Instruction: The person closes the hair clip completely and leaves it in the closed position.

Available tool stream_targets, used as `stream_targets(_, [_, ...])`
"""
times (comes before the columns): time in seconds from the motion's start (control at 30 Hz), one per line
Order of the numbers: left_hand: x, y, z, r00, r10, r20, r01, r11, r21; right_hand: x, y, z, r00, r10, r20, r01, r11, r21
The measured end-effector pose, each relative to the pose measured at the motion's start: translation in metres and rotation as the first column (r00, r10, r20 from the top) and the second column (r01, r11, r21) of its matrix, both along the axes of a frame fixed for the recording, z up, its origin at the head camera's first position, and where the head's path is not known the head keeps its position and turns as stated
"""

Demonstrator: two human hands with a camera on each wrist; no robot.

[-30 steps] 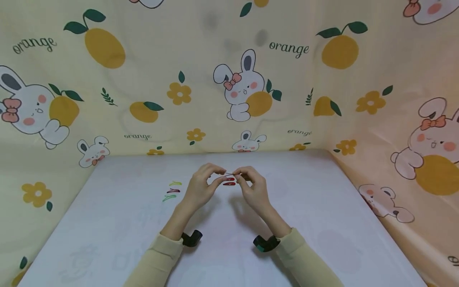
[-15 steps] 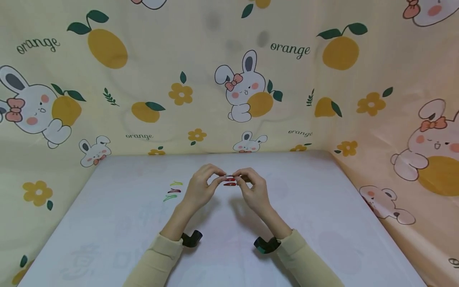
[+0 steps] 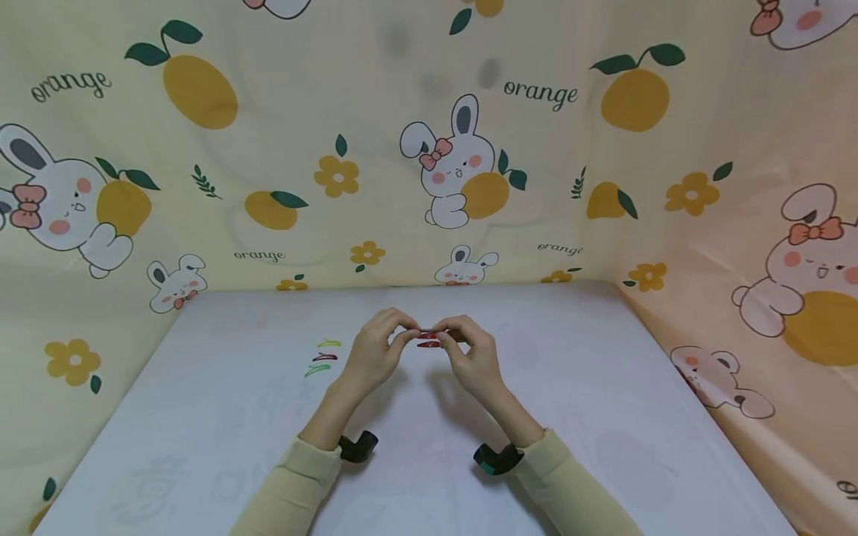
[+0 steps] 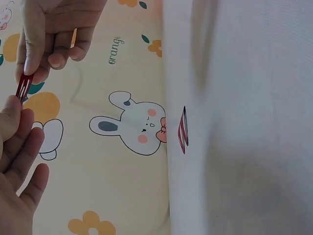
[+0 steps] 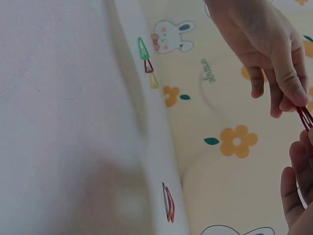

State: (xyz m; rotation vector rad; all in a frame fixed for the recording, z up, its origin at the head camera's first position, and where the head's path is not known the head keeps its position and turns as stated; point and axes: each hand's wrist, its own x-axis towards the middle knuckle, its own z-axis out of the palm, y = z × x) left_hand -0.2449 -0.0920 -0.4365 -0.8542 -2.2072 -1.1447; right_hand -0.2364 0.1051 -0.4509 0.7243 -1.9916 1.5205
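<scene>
A red snap hair clip (image 4: pixel 24 87) is held up above the table between both hands. My left hand (image 3: pixel 372 353) pinches one end with thumb and forefinger. At the other end, the thumb and forefinger of my right hand (image 3: pixel 477 357) pinch it. The clip's slotted side shows in both wrist views, and the fingertips cover its ends. Below the hands, two red hair clips (image 3: pixel 429 345) lie side by side on the white table (image 3: pixel 429 476).
Left of my left hand a yellow-green hair clip (image 3: pixel 328 343), a dark red clip (image 3: pixel 325 356) and a green clip (image 3: pixel 317 369) lie in a short column, their frames spread. A printed curtain (image 3: pixel 375 112) rises behind the table.
A second ago the clip showed as thin, crossing lines between the fingertips; now it looks flat and straight. Both hands keep their grip and have hardly moved.
</scene>
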Motion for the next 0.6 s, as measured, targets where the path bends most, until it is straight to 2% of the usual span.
stream_targets(0.3, [0.001,0.001,0.001,1.0,0.011,-0.013,-0.011,1.0,-0.007,0.02,-0.005,0.027,1.0,0.014,-0.015,-0.013,1.0,0.028])
stream_targets(0.43, [0.001,0.001,0.001,1.0,0.013,-0.018,-0.013,1.0,-0.003,0.021,-0.005,0.029,1.0,0.001,-0.02,0.0,0.999,0.042])
stream_targets(0.6, [0.0,0.001,-0.001,1.0,-0.011,-0.004,0.011,1.0,-0.004,0.021,-0.003,0.027,0.999,0.001,0.04,-0.002,0.999,0.044])
